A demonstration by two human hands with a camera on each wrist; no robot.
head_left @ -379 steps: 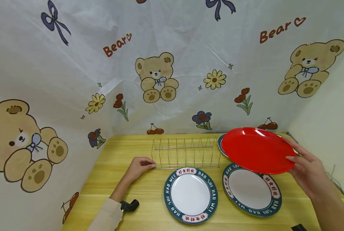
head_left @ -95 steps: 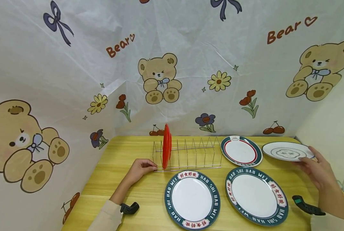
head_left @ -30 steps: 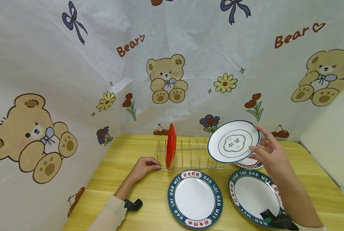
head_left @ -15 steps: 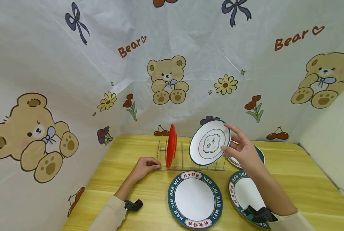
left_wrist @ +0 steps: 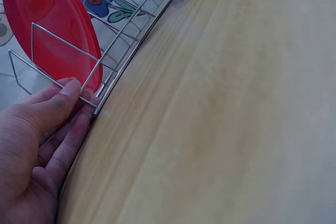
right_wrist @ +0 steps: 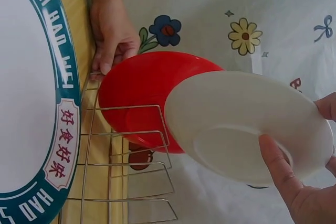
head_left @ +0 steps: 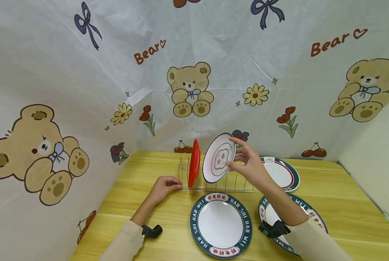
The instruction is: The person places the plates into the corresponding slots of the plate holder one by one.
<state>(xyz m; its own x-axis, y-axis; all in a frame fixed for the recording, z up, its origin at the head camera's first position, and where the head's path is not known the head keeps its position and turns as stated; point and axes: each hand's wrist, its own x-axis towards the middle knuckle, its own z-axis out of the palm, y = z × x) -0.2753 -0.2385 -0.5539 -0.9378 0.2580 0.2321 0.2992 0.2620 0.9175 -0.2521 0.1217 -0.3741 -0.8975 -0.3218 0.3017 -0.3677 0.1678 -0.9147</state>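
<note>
A wire dish rack (head_left: 236, 189) stands on the table with a red plate (head_left: 194, 164) upright in a slot near its left end. My left hand (head_left: 164, 187) pinches the rack's front left corner; thumb and fingers close on the wire in the left wrist view (left_wrist: 47, 129). My right hand (head_left: 249, 165) grips a white plate (head_left: 218, 158) with a dark rim line and a printed centre, by its right edge. This plate is tilted steeply just above the rack, right of the red plate. In the right wrist view its pale underside (right_wrist: 226, 108) overlaps the red plate.
A green-rimmed plate (head_left: 221, 225) lies in front of the rack. Another (head_left: 306, 210) lies to its right, partly under my right forearm. A smaller plate with a red ring (head_left: 280, 174) lies behind that one. A patterned cloth (head_left: 142, 79) hangs behind the table.
The red plate went into the rack earlier. Since then my right hand has lifted the white plate from the far right, carried it left over the rack and tilted it. My left hand stays put.
</note>
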